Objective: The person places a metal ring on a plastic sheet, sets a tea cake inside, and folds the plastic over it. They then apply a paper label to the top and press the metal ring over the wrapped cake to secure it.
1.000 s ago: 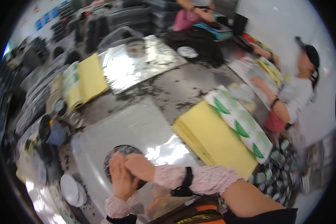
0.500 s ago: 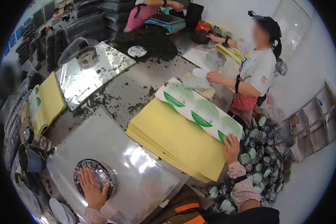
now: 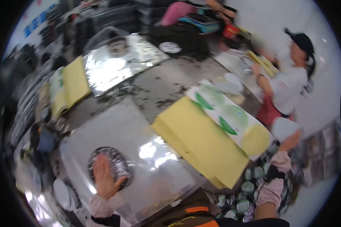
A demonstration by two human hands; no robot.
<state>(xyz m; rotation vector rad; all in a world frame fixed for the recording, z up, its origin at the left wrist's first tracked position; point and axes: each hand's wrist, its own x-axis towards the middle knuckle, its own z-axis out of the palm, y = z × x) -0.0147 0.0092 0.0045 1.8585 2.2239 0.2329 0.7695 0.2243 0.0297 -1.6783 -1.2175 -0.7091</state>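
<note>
My left hand [image 3: 107,178] lies flat, fingers spread, on a round foil-wrapped disc [image 3: 117,163] on the grey sheet [image 3: 136,113]. At the right, my right hand [image 3: 290,141] is at the lower edge of a round pale label [image 3: 286,128], raised off the sheet of green and white round labels [image 3: 231,117]. Its fingers are blurred, but they pinch the label's edge. A yellow round patch [image 3: 257,139] shows at the near end of the label sheet. The label sheet lies along the stack of yellow sheets [image 3: 201,143].
Dark loose material [image 3: 182,39] is heaped at the back. A shiny sheet [image 3: 110,72] bears a clear round container [image 3: 118,45]. A co-worker [image 3: 290,81] stands at the right, another person [image 3: 219,9] behind. Many wrapped discs [image 3: 247,187] lie below right. White discs [image 3: 62,193] stand lower left.
My right hand has moved right and lifted a round label off the sheet, baring yellow beneath. My left hand stays on the foil disc. The view has shifted, and the co-worker has turned.
</note>
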